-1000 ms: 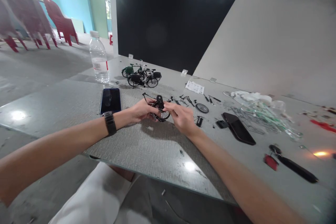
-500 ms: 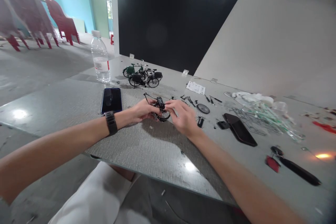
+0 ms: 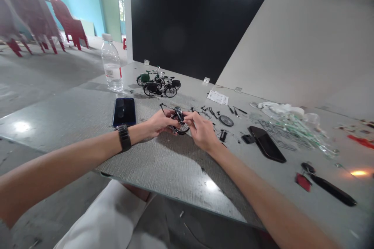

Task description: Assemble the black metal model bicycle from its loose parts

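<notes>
Both of my hands meet over a small black model bicycle (image 3: 178, 118) that is partly built, held just above the grey table (image 3: 163, 163). My left hand (image 3: 159, 123), with a black watch on the wrist, grips its frame from the left. My right hand (image 3: 199, 129) pinches the part near the saddle and wheel from the right, fingers closed. Loose black parts (image 3: 212, 113) and a spare wheel (image 3: 226, 120) lie just beyond my right hand.
Two finished model bicycles (image 3: 159, 85) stand at the back beside a water bottle (image 3: 111, 64). A dark phone (image 3: 124, 111) lies left, another phone (image 3: 266, 143) right. Clear bags with sprues (image 3: 289, 126), a leaflet (image 3: 217, 97), a black-and-red tool (image 3: 327, 184) and red chairs (image 3: 68, 23) are around.
My right hand has shifted slightly left and closer onto the model; my left hand keeps its grip. The rest is unchanged.
</notes>
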Available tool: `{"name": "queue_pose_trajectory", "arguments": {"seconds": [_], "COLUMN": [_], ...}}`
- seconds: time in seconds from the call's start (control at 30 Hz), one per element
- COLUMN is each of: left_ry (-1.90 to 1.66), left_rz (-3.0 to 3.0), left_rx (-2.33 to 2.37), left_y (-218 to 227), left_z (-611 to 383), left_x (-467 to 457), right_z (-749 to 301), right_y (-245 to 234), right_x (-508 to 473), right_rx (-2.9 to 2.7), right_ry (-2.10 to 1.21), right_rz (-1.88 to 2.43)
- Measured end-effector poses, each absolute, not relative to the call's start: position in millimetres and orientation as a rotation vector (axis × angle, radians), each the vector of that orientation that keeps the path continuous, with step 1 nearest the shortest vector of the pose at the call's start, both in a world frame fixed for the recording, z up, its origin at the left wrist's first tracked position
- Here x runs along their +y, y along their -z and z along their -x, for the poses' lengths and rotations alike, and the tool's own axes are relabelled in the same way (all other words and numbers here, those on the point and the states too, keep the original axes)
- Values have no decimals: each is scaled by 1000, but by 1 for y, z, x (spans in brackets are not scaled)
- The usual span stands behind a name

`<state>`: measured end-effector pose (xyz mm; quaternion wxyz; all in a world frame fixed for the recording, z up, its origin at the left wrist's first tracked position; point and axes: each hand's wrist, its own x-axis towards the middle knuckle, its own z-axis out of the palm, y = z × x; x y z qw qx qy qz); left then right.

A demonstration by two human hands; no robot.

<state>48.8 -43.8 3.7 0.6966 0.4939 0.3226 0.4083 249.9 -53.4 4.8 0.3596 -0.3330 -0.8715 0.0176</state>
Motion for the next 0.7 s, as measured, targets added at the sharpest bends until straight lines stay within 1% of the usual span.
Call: {"name": "queue_pose_trajectory", "arguments": {"seconds": [0.43, 0.7], "left_ry": [-883, -903], "left_rz": [-1150, -1165], "left_rx": [684, 723], "left_y": [1, -1], "left_z": [-47, -48], "left_x": [-40, -42], "right_z": [-253, -256], "right_y": [-6, -6], "right_x": [-50, -51], "right_rx": [-2301, -2343], "right_ry": [-71, 24], "right_rz": [802, 791]}}
